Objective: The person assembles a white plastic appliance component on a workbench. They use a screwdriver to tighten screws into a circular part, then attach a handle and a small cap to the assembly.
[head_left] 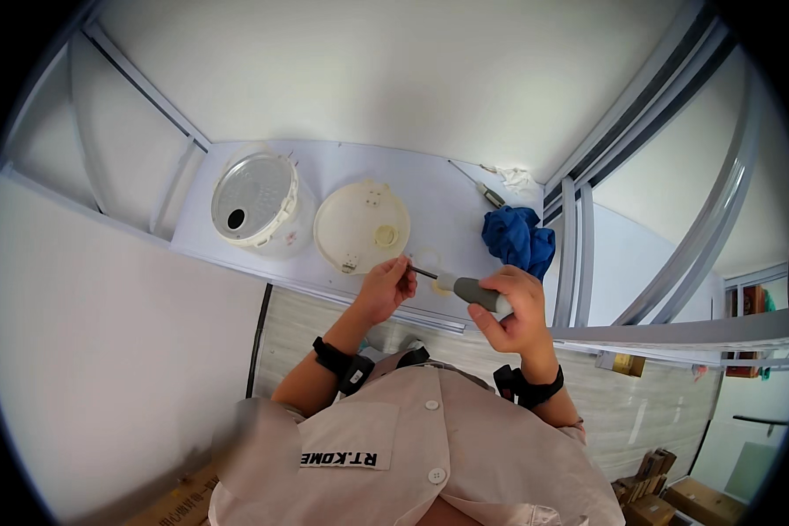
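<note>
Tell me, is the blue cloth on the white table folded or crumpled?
Crumpled: the blue cloth lies bunched in an uneven heap on the white table.

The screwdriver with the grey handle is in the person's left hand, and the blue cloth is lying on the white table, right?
Not quite. The head view shows the screwdriver gripped in the right hand; the left hand only pinches at its metal tip. The blue cloth does lie on the white table.

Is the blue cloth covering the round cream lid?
No, the crumpled blue cloth lies by itself at the right end of the white table, apart from the round cream plastic lid.
</note>
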A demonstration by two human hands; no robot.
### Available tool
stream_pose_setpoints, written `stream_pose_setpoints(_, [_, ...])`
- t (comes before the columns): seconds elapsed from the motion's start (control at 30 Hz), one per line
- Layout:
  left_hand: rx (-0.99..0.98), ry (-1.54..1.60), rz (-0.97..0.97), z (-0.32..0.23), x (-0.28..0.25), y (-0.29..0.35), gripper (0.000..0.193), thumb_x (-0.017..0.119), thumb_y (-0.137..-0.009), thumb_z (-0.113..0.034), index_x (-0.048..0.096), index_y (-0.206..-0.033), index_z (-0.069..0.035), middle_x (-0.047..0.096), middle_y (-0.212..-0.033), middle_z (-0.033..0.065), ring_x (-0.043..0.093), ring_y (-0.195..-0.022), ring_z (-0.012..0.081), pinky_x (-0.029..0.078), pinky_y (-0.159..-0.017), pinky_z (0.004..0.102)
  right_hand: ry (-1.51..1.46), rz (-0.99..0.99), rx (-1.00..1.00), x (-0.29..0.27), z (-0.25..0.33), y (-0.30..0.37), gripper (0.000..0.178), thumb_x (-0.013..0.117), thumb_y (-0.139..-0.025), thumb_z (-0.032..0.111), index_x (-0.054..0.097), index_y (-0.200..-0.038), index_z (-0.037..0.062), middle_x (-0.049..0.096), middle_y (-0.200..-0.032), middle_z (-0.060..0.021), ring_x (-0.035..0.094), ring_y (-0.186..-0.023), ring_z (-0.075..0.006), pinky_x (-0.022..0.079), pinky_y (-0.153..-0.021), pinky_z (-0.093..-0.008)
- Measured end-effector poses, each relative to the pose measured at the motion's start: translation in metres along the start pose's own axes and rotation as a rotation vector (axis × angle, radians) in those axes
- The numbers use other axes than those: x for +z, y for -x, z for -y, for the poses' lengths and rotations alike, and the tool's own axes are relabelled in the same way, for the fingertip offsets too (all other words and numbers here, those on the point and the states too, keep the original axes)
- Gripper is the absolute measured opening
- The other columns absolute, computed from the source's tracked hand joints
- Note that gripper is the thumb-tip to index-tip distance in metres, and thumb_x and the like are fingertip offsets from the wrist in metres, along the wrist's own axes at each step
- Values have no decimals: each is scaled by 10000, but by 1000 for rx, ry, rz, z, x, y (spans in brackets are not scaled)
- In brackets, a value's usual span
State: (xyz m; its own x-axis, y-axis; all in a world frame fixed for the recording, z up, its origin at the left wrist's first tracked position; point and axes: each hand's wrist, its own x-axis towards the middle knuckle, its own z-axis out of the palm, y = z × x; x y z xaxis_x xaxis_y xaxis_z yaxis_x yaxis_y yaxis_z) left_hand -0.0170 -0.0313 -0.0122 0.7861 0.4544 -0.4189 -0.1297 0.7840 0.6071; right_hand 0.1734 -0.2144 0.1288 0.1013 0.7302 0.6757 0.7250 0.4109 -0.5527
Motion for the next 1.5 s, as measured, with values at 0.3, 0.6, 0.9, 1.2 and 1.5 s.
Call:
stream_pose_setpoints(0.3, [5,-68,-52,-5,-11,6,222,544,-1131,-290,628,-1042,-104,623,-848,6,610,-775,130,520,-694,285,68,128,95,9,26,-42,394,818,-771,107,636,-1117,58,646,-886,-116,636,-742,-316,495,-630,-385])
stream_pose_setpoints(0.6, [632,-1180,-65,-28,-20,35,201,632,-1032,-150,694,-1209,-76,693,-1004,81,652,-960,240,524,-833,352,199,-53,311,41,17,-49,461,907,-806,224,638,-1134,45,689,-822,-101,652,-643,-302,496,-565,-349])
stream_pose_setpoints(0.9, [774,-1691,-125,-66,-58,51,585,852,-767,-226,696,-1321,-122,611,-1308,104,520,-1269,345,401,-1083,492,236,-30,182,116,9,-73,462,877,-848,249,617,-1168,41,718,-890,-116,684,-706,-318,535,-646,-388])
stream_pose_setpoints(1.2, [656,-1855,-95,-87,-98,38,643,897,-735,-286,689,-1323,-133,573,-1331,56,446,-1372,310,265,-1167,596,242,-12,370,164,-3,-74,450,844,-885,271,617,-1194,35,721,-916,-142,690,-751,-365,537,-687,-442])
stream_pose_setpoints(1.5, [591,-1839,-28,-92,-108,29,560,870,-794,-354,712,-1299,-170,588,-1286,11,451,-1369,266,236,-1139,665,346,-38,352,180,-2,-77,437,851,-874,284,636,-1175,51,717,-866,-134,664,-678,-353,508,-640,-413])
